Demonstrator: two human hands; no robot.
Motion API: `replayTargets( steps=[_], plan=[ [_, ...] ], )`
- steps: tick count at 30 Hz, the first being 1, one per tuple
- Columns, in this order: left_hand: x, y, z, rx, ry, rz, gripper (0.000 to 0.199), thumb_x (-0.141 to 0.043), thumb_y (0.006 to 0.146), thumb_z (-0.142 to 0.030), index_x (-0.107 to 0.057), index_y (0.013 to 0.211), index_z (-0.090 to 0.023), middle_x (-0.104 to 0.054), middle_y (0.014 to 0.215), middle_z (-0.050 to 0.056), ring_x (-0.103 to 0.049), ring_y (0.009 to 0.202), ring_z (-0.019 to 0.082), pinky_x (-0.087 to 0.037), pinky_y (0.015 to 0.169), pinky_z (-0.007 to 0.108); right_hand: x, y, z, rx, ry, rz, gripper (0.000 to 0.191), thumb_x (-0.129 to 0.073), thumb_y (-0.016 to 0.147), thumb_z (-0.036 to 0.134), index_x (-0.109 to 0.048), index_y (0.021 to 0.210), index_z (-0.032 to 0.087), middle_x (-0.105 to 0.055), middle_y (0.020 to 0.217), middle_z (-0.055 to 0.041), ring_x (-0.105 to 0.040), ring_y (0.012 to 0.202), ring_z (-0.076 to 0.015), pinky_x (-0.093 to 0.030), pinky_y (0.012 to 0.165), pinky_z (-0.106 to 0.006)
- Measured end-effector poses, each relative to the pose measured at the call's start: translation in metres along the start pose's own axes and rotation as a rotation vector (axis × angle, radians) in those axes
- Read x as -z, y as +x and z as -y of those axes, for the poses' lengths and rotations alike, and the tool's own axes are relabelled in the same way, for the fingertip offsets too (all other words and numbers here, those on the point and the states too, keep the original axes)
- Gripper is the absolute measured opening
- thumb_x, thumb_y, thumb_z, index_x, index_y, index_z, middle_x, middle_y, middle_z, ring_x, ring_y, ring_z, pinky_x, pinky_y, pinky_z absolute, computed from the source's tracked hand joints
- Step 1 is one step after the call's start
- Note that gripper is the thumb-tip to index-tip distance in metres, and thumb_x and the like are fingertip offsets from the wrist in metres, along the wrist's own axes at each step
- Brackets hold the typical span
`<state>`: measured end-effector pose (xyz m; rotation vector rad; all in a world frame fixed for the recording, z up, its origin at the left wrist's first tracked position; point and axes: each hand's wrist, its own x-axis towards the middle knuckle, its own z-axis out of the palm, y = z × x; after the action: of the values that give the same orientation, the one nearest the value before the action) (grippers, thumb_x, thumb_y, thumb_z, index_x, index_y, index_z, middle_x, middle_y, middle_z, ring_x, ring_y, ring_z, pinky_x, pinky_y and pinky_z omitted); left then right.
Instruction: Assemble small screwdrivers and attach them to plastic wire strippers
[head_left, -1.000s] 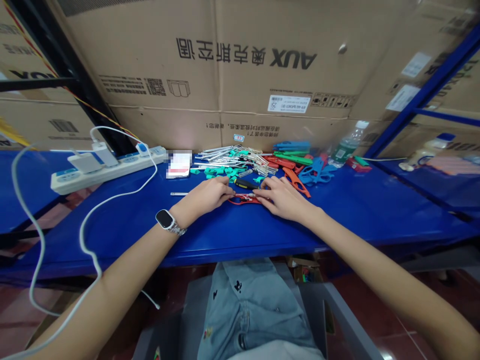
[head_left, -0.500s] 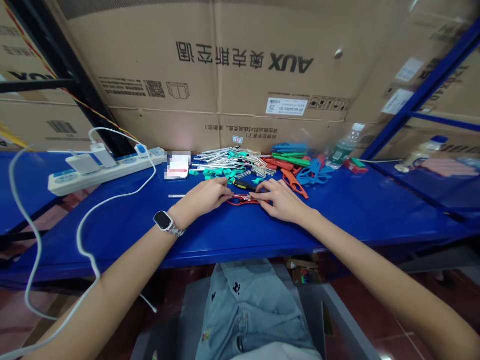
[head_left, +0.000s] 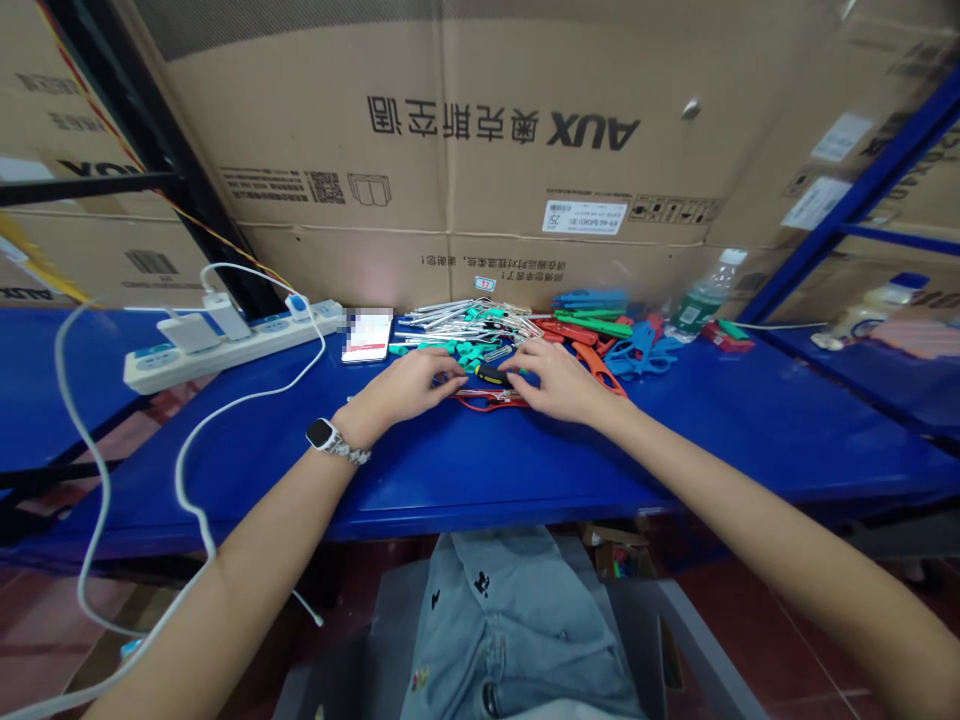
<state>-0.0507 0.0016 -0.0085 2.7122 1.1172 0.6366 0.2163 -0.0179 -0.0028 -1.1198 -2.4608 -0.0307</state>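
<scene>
A red plastic frame (head_left: 491,403), slim with an open loop, lies on the blue table between my hands; small pale and metal bits show along it. Just behind it is a black-and-yellow screwdriver (head_left: 491,375), its right end covered by fingers. My right hand (head_left: 562,385) has its thumb and fingertips around that end. My left hand (head_left: 412,385), with a watch on the wrist, hovers at the red frame's left end, thumb and fingers a little apart. Behind the hands lie silvery metal strips (head_left: 442,318) and small green plastic pieces (head_left: 469,355).
Red handles (head_left: 592,360), blue handles (head_left: 641,350) and a plastic bottle (head_left: 701,300) sit at the back right. On the left are a phone (head_left: 367,335) and a power strip (head_left: 240,340) with a trailing white cable (head_left: 184,470). A large carton (head_left: 495,60) stands behind the table (head_left: 450,480).
Both hands have lifted slightly off the red frame. My right fingers have moved back to the screwdriver, which has shifted slightly left. The view has swung a little.
</scene>
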Motion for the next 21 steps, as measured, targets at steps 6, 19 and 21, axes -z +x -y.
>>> replayTargets(
  steps=[6,19,21],
  plan=[
    [0.003,-0.001,0.014,0.075,-0.193,-0.053,0.021,-0.061,0.096,-0.03,-0.077,0.093,-0.017,-0.074,0.084,0.007,-0.064,0.075,0.017,-0.049,0.071,0.031,-0.008,0.073,-0.01,-0.116,-0.06,0.2,0.029,-0.059,0.094,0.022,-0.077,0.115,0.018,-0.075,0.107,-0.0118,-0.067,0.098,-0.027,-0.047,0.084,-0.038],
    [0.002,-0.004,0.014,0.009,-0.258,0.148,0.019,-0.065,0.094,-0.025,-0.08,0.105,-0.019,-0.077,0.099,0.007,-0.069,0.087,0.018,-0.055,0.082,0.032,-0.005,0.118,0.004,0.011,-0.341,0.473,0.029,-0.067,0.083,0.012,-0.078,0.109,0.017,-0.076,0.112,-0.0139,-0.068,0.099,-0.0273,-0.043,0.076,-0.033],
    [0.0,-0.004,0.012,-0.012,-0.208,0.12,0.019,-0.064,0.096,-0.027,-0.08,0.102,-0.019,-0.075,0.095,0.007,-0.068,0.082,0.018,-0.054,0.079,0.032,-0.009,0.116,0.001,0.022,-0.329,0.445,0.027,-0.068,0.08,0.009,-0.079,0.103,0.017,-0.076,0.108,-0.0136,-0.069,0.094,-0.0264,-0.044,0.075,-0.034]
  ],
)
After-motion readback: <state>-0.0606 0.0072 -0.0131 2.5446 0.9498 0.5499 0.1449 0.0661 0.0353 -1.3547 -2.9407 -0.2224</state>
